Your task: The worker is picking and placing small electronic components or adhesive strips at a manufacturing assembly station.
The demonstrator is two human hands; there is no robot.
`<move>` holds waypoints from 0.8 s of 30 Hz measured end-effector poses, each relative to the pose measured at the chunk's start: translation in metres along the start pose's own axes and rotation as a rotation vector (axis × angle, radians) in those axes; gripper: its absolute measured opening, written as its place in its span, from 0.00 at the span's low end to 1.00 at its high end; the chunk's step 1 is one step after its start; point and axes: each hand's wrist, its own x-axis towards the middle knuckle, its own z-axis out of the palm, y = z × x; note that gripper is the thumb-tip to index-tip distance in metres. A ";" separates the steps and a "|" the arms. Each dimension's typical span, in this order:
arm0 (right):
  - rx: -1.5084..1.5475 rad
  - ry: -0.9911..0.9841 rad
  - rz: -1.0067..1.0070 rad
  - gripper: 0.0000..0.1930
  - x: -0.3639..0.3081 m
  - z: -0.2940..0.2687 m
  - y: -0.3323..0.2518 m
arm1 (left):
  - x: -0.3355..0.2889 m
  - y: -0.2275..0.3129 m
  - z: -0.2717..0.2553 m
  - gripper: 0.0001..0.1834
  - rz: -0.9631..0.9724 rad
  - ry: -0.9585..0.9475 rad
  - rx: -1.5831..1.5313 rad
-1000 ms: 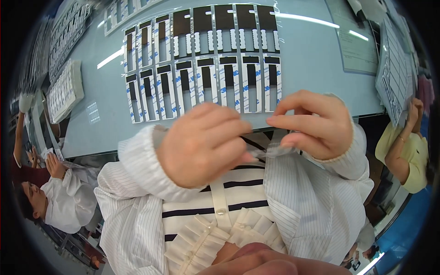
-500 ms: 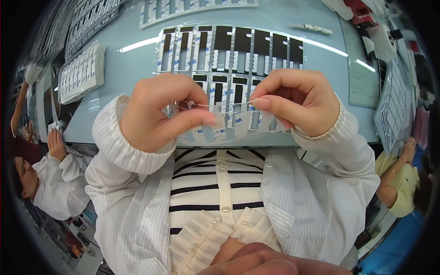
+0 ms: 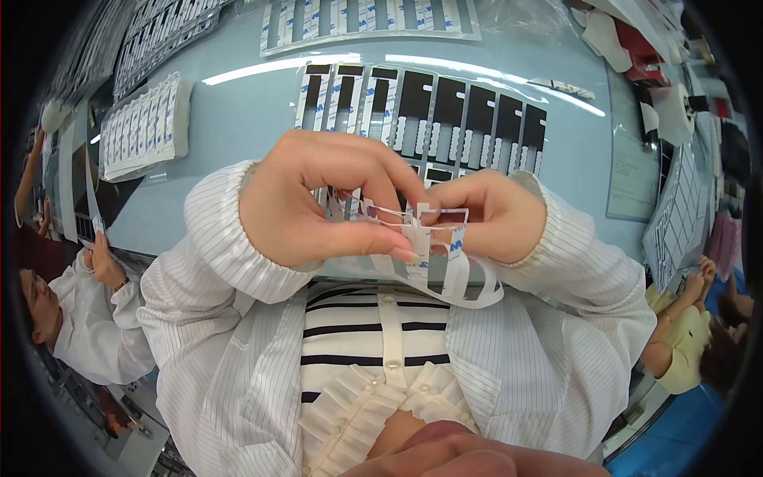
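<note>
"While your hands meet just in front of your chest, what have you got between them?"

"You've got a white cut-out lattice [image 3: 456, 248] with blue print on it, up off the table [image 3: 238, 127] and overlapping its near edge in the view. Part of it bends into a loop that hangs below your fingers, in front of your striped top [image 3: 346, 338]."

"And how are you gripping it?"

"Your left hand [image 3: 318, 199] is narrow, thumb in front and fingers curled behind, with the lattice between. Your right hand [image 3: 501, 219] has its fingers bent in behind the strips, right beside your left fingertips; the lattice covers them, so I can't tell whether you're pinching there."

"Will it fight you?"

"Not by weight. Judging by that loop, it should be light, thin and limp. The narrow bars look likeliest to tear or tangle, and if any face is tacky, it could cling to your skin."

"So where should you hold it?"

"Pinch near the joints, where bars meet and there's more material, using soft pads rather than nails. Mind the sheet of black and white pieces [image 3: 448, 103] lying flat just beyond your hands; a loose end could snag on it."
</note>
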 end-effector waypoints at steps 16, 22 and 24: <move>-0.743 0.346 -0.575 0.10 -0.020 0.007 -0.010 | -0.007 -0.012 -0.004 0.10 -0.322 -0.006 -0.235; -0.715 0.335 -0.588 0.08 -0.017 0.004 -0.003 | -0.005 -0.011 -0.004 0.10 -0.360 -0.032 -0.204; -0.877 0.462 -0.684 0.10 -0.020 0.012 -0.003 | -0.001 -0.010 -0.005 0.10 -0.389 -0.036 -0.205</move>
